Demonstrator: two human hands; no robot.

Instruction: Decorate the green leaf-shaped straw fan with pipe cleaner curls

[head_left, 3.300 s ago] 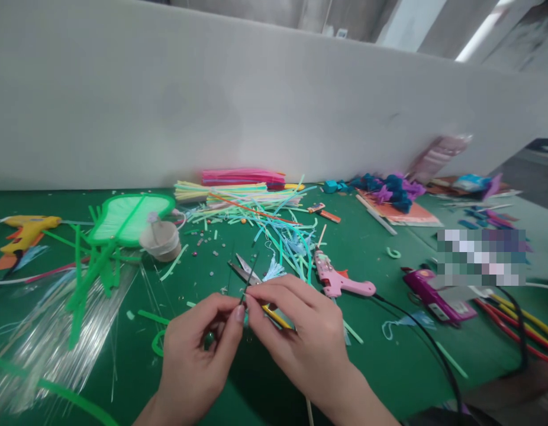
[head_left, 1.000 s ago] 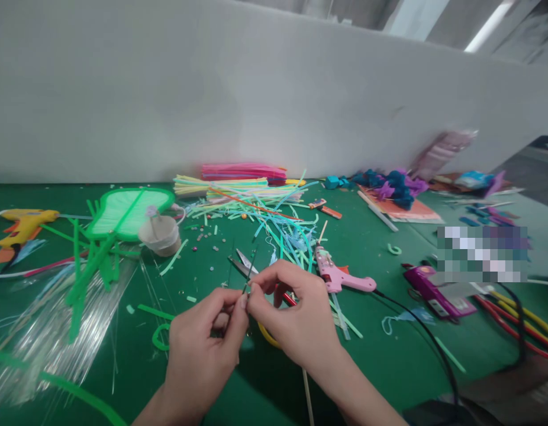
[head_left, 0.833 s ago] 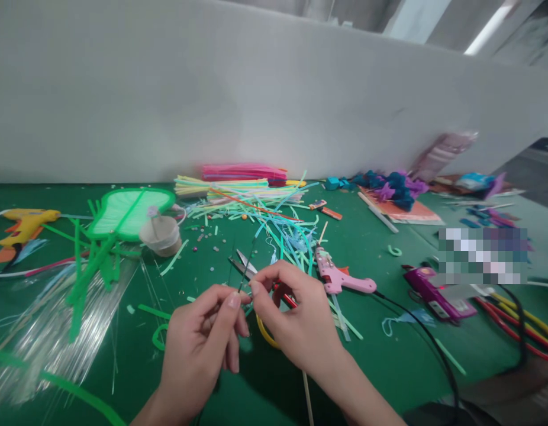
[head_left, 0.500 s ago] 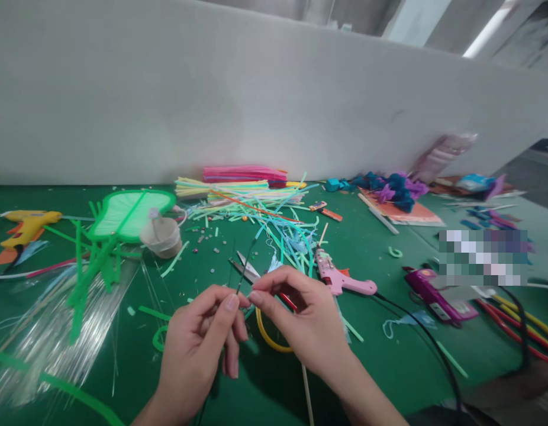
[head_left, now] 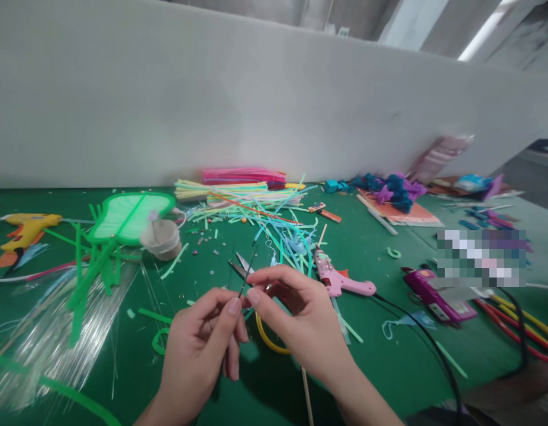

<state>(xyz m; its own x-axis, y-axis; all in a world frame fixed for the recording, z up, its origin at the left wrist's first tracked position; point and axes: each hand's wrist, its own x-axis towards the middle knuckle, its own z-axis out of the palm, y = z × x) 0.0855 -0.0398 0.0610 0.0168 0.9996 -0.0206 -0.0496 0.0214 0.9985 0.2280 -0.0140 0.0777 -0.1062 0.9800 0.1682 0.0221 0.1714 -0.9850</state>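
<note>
Between the thumb and forefinger of my left hand point(head_left: 196, 346) is a thin dark wire point(head_left: 250, 273), tilted up and to the right. My right hand point(head_left: 305, 322) is closed in a pinch at the same spot, its thumb and fingertips touching the wire or right beside it. Whether anything else lies in that pinch is too small to make out. Behind the hands lies a pair of scissors point(head_left: 239, 267), blades apart, partly covered by my right hand. A yellow loop point(head_left: 269, 340) shows below the fingers, and a thin wooden stick point(head_left: 306, 390) lies under my right wrist.
A pink glue gun point(head_left: 345, 285) with a black cord lies to the right, a yellow one point(head_left: 29, 228) far left. Bundled pipe cleaners point(head_left: 238, 192) sit along the wall. A green fan-shaped piece point(head_left: 134, 216), a small cup point(head_left: 165, 239) and a purple box point(head_left: 438, 296) surround the hands.
My right thumb and fingertips have shifted slightly left, onto or against the wire by my left fingertips. The wire's upper end leans about the same way; my left hand has barely moved.
</note>
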